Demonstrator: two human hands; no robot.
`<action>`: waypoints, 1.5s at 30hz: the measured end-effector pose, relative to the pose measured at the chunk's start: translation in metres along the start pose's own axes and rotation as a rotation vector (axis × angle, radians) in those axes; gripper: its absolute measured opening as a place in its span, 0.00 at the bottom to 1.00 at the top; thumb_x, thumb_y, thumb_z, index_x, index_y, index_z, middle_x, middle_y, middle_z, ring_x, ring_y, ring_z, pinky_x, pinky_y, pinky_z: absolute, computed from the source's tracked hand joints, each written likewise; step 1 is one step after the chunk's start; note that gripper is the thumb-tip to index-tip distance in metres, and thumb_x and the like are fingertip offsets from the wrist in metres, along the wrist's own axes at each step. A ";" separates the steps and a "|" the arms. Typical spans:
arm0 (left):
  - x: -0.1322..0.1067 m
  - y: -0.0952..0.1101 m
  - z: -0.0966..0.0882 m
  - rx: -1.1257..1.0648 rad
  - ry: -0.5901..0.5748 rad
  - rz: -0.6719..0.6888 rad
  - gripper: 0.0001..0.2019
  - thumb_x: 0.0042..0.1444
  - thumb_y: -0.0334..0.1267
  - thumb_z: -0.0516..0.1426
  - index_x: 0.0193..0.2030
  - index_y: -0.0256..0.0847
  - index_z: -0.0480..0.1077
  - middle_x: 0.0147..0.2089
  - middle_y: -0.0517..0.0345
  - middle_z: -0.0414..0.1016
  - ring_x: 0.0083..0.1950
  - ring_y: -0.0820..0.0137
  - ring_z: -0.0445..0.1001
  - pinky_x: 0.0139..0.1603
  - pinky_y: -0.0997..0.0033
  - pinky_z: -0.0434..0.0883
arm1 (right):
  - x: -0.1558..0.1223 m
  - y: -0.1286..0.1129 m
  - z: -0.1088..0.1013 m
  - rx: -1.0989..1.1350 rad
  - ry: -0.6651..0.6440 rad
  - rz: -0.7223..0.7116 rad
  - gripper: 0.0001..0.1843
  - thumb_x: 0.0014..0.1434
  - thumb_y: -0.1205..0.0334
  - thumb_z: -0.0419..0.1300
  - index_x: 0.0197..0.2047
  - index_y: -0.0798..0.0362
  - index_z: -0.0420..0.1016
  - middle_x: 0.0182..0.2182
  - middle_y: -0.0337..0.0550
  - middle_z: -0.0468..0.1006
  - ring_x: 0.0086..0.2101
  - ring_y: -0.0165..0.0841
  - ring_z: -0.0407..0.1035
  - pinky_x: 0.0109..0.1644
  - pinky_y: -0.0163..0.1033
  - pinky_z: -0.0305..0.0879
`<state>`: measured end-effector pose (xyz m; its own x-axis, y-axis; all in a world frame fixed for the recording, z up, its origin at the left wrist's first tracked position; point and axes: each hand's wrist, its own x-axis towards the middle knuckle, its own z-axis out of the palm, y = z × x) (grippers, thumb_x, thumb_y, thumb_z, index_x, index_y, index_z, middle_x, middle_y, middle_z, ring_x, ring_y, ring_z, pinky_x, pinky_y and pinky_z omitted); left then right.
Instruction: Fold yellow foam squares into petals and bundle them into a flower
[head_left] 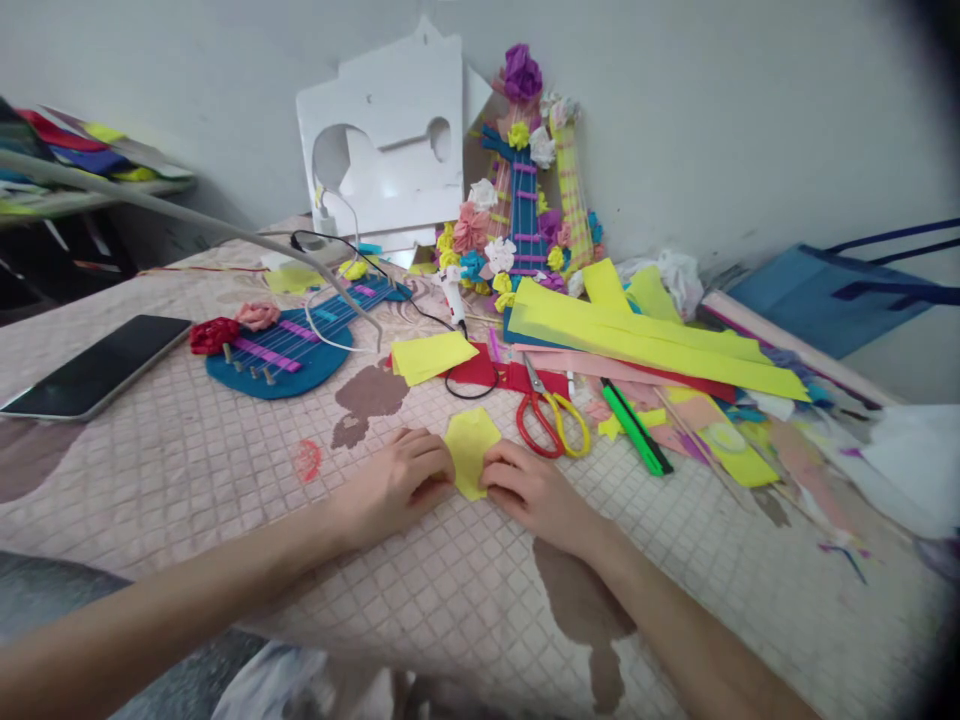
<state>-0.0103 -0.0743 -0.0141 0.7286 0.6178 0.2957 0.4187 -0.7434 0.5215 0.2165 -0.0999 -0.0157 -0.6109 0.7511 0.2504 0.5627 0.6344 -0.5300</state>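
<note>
A yellow paper piece (pixel 470 453) is held at opposite edges by the left hand (pixel 417 470) and the right hand (pixel 529 485). Scissors (pixel 543 393) and a green cutter (pixel 632 425) are laid among coloured paper scraps (pixel 752 467). A phone (pixel 101 366) is placed near a blue guitar-shaped craft (pixel 319 370).

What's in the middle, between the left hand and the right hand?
A small yellow piece, which looks like paper, is between the left hand and the right hand, with one hand at each side of it. The head view shows this.

Craft corner, possibly home, scissors (pixel 545 395), paper strips (pixel 637 339)
</note>
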 end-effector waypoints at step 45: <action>0.020 -0.005 0.001 -0.065 -0.034 -0.154 0.04 0.52 0.29 0.55 0.30 0.38 0.70 0.33 0.57 0.73 0.36 0.70 0.70 0.41 0.70 0.64 | 0.006 -0.004 0.008 0.178 0.130 0.269 0.05 0.55 0.70 0.59 0.30 0.52 0.67 0.33 0.39 0.66 0.31 0.29 0.64 0.33 0.35 0.61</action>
<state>0.0021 -0.0582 -0.0116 0.6771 0.7131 0.1819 0.4916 -0.6222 0.6092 0.2064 -0.0992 -0.0183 -0.3712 0.9115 0.1771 0.5808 0.3768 -0.7216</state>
